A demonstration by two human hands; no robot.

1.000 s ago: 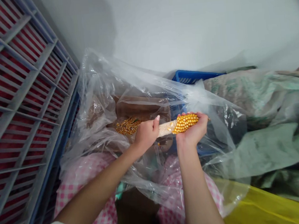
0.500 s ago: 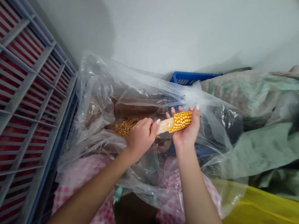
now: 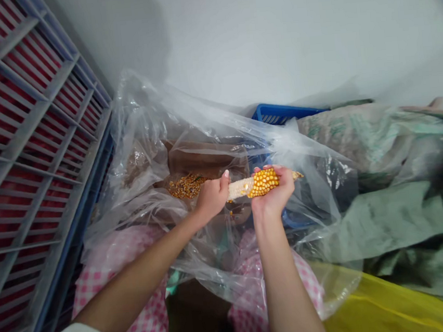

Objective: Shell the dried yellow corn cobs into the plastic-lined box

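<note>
An ear of corn (image 3: 263,183) lies crosswise between my hands, held over a clear plastic bag. Its left part is bare pale cob, while yellow kernels cover the right part. My left hand (image 3: 213,194) is closed round the bare end, thumb raised along it. Around the kernelled end my right hand (image 3: 274,192) is wrapped, with the tip sticking out past the fingers. Below and to the left, loose corn kernels (image 3: 187,185) lie in a heap inside the clear plastic bag (image 3: 146,194), which spreads over a brown cardboard box (image 3: 201,157).
A slatted plastic crate (image 3: 37,126) with red contents rises on the left. Behind the bag stands a blue basket (image 3: 287,112) against the white wall (image 3: 271,36). Crumpled woven sacks (image 3: 399,217) and a yellow sheet (image 3: 392,306) lie to the right. Pink checked fabric covers my legs (image 3: 125,300).
My right hand's fingers have closed round the kernelled end, where the palm was more open before. The corn's tip now shows further out on the right. Both hands stay over the bag.
</note>
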